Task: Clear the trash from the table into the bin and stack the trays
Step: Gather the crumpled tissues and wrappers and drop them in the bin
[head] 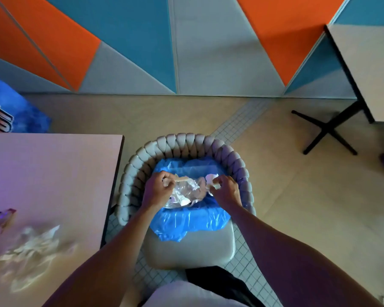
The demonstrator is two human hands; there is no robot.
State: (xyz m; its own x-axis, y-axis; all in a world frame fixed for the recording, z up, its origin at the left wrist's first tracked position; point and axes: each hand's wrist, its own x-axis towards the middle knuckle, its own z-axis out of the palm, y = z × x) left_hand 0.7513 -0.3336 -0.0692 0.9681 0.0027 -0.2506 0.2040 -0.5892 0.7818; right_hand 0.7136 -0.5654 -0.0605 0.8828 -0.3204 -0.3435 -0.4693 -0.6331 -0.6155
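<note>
Two-handed now: pinching crumpled trash [186, 191] with left hand [156, 190] and right hand [226, 191] over the bin [191, 220], to drop inside.

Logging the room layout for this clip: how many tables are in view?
2. One table at the left, with blurred trash on it; a second table at the upper right, on a black cross base. More may lie out of view.

Orange, blue and grey wall panels [142, 41] above a beige floor [297, 196].
</note>
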